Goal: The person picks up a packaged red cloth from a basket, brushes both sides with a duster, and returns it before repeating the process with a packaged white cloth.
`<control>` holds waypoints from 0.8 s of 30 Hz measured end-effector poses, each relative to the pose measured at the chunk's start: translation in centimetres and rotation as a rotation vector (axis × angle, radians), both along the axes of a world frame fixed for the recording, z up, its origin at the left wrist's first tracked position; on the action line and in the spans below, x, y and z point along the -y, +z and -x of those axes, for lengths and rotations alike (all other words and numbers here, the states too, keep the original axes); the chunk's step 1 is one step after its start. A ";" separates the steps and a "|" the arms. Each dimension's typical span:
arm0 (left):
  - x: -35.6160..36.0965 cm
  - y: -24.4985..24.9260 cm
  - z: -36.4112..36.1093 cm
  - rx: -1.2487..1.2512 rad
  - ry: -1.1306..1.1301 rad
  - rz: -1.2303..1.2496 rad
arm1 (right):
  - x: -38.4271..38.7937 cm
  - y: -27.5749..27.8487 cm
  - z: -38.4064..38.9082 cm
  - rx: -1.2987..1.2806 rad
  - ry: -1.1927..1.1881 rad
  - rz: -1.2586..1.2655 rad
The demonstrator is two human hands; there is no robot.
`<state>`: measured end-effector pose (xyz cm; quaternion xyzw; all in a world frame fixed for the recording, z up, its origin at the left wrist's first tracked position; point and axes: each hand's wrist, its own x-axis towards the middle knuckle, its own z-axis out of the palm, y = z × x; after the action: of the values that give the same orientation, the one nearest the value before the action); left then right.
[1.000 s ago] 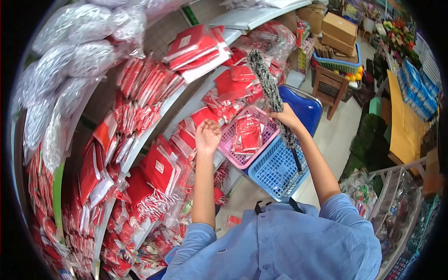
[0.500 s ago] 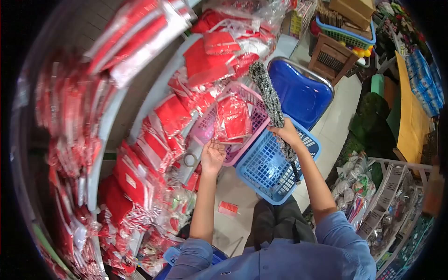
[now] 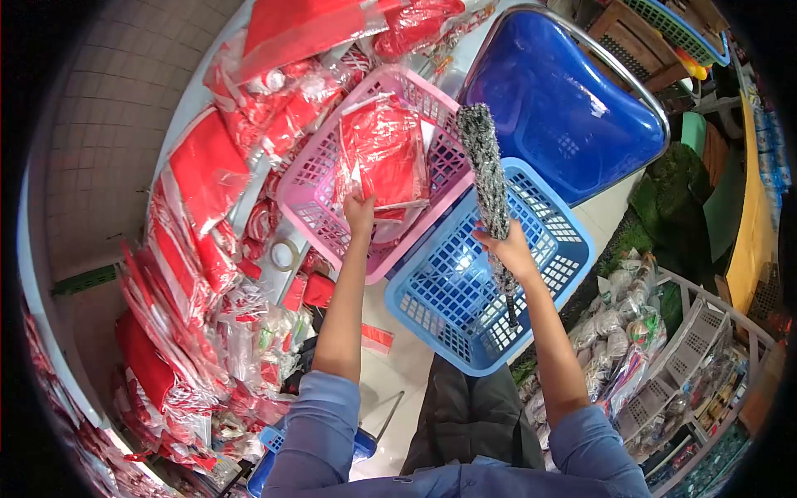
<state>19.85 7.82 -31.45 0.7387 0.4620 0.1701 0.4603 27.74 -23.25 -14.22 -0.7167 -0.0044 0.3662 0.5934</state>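
Note:
In the head view, my left hand (image 3: 359, 214) is closed on the lower left edge of a red packet (image 3: 386, 153) in clear plastic wrap. That packet lies on top in a pink plastic basket (image 3: 311, 217); what is beneath it is mostly hidden. My right hand (image 3: 510, 251) is wrapped round a fluffy grey-and-black duster (image 3: 483, 158), held over a blue plastic basket (image 3: 407, 299). The duster's fluffy end points away from me, its thin end down toward my body. The two baskets stand side by side.
A blue chair (image 3: 564, 91) with a metal frame stands beyond the blue basket. Left, plastic-wrapped red goods (image 3: 207, 170) cover a pale shelf, with a tape roll (image 3: 284, 255) near its edge. A rack (image 3: 697, 340) with bagged items stands right. A red-and-white packet (image 3: 377, 338) lies on the floor.
My left hand has moved from beside the pink basket up to the packet and closed on its edge. The view has shifted, with the baskets appearing larger. My right hand still holds the duster.

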 end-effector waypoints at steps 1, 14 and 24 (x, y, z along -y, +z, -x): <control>-0.5 -2.8 0.3 -0.009 -0.082 -0.292 | 0.5 -0.2 0.3 -0.019 0.005 0.022; 0.7 1.8 -0.9 -0.411 -0.061 -0.393 | 2.1 1.6 2.2 0.025 -0.044 0.004; 4.6 16.7 -0.1 0.225 -0.403 0.335 | 2.8 4.1 4.0 0.043 -0.043 -0.040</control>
<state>19.96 3.20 -14.71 0.7058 0.2735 0.0770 0.6490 23.71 -26.07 -10.15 -0.7123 -0.0092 0.3375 0.6153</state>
